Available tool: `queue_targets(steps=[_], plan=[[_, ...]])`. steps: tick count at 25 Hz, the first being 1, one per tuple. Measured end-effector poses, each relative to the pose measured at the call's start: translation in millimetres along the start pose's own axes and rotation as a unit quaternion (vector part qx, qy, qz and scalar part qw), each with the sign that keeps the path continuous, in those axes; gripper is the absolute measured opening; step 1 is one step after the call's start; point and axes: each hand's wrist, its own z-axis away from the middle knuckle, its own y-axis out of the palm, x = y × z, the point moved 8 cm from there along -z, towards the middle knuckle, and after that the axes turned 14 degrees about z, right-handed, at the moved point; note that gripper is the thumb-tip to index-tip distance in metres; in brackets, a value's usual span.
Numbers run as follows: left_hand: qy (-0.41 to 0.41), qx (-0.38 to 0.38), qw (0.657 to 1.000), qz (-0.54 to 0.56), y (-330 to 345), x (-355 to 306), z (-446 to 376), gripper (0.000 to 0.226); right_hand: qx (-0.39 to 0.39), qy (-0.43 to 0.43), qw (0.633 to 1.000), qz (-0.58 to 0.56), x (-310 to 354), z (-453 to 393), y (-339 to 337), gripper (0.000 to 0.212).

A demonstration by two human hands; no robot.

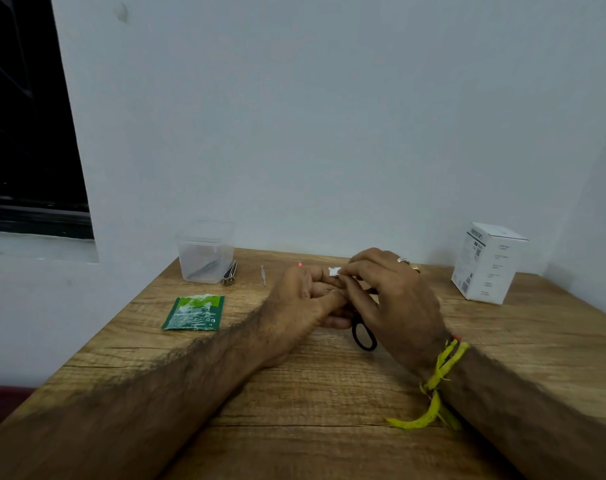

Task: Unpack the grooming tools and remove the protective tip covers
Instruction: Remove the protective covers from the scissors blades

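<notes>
one dark window at far left, set in a pale blue-grey wall. one wood-grain tabletop below, pushed into the corner. on it, left to right: one torn green foil packet lying flat near the left edge; one clear plastic tub at the back with a slim dark tool leaning inside; one small folded metal nail clipper just beside the tub's right side; one thin silver metal pick lying apart, further right; one tiny red dot near the back edge, too small to tell. two bare hands meeting at the middle: left hand with fingers curled, gripping a pair of scissors with black loop handles, one loop showing beneath the hands, blades hidden. right hand, ringed, a frayed yellow thread band at the wrist, fingertips pinched together on a small white scrap at the top of the left fingers. one white cardboard box standing upright at far right, printed panel facing left.
</notes>
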Motion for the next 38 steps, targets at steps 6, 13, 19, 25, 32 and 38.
queue_targets(steps=[6,13,19,25,32,38], plan=[[0.002,-0.025,1.0,0.016,-6.4,0.6,-1.4,0.005,-0.02,-0.001,0.999,-0.026,-8.4,4.7,-2.0,0.005],[0.004,-0.032,0.999,0.005,-6.4,1.0,-1.1,0.004,0.008,-0.015,1.0,-0.007,-6.5,3.7,2.9,0.007],[0.005,-0.03,1.0,-0.006,-5.0,-0.3,-0.3,0.005,-0.002,-0.034,0.999,0.008,-5.3,4.3,1.4,0.008],[-0.001,-0.027,1.0,0.003,-4.6,0.0,0.0,0.006,0.013,-0.068,0.997,0.029,-2.4,4.6,-0.1,0.023],[-0.013,-0.019,1.0,0.008,-4.0,3.1,-1.1,0.01,0.051,-0.049,0.997,0.007,-9.2,7.4,2.8,0.009],[-0.032,-0.023,0.998,0.043,-8.3,3.9,-2.7,0.008,0.053,-0.065,0.996,-0.027,-13.2,10.8,3.2,0.006]])
